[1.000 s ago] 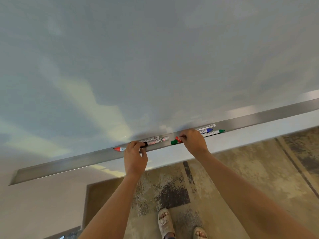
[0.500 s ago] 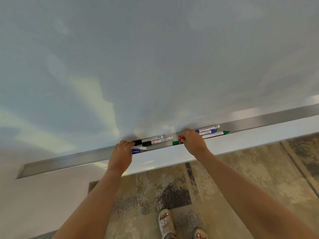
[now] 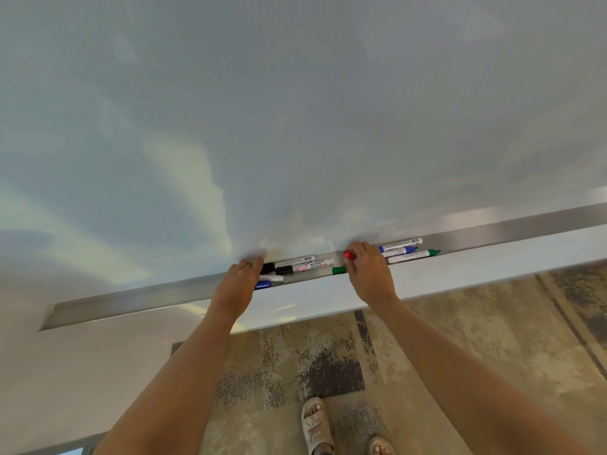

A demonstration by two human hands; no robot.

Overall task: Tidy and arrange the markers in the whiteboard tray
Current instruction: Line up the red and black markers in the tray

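Observation:
A long metal tray (image 3: pixel 138 298) runs under the whiteboard (image 3: pixel 295 110). My left hand (image 3: pixel 238 284) rests on the tray's left part, its fingertips against the ends of two black-capped markers (image 3: pixel 295 264) and a blue-capped marker (image 3: pixel 267 281). My right hand (image 3: pixel 369 270) lies over a group of markers further right. A red cap (image 3: pixel 348 255) shows at its fingertips and a green cap (image 3: pixel 339 270) pokes out beneath it. Two blue markers (image 3: pixel 399 248) and a green marker (image 3: pixel 414 256) stick out on its right side.
Below the tray is a white wall strip (image 3: pixel 460 274), then a patterned carpet (image 3: pixel 295 366). My sandalled feet (image 3: pixel 317 425) stand on the carpet close to the wall. The tray's left end (image 3: pixel 49 318) is far from the hands.
My left hand has slid left along the tray and uncovered a blue-capped marker; the red marker end seen to its left is out of sight. My right hand stays on its group.

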